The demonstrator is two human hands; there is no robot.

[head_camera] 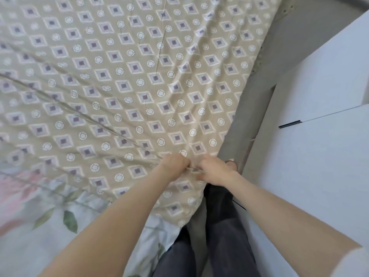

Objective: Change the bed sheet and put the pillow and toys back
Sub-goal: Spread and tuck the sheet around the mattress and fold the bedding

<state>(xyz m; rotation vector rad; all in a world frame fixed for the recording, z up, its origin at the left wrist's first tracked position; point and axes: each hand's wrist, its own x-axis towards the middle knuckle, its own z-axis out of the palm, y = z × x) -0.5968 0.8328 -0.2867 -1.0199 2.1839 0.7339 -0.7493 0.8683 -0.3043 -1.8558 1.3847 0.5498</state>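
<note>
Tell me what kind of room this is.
Probably a bedroom: a large beige patterned sheet lies spread over a floral sheet, with white cabinet doors close alongside.

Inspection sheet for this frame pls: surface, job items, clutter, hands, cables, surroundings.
Surface: floral fabric shows at lower left, running under the patterned sheet.
Job's things: beige diamond-print sheet spread across most of the view, creased, with folds running toward the hands; pillow and toys not in view.
Clutter: nothing seen.
Hands: left hand and right hand side by side, both gripping the beige sheet near its edge.
Cables: nothing seen.
Surroundings: white cabinet with a black handle on the right; grey floor beside it; the person's dark trousers below.
</note>
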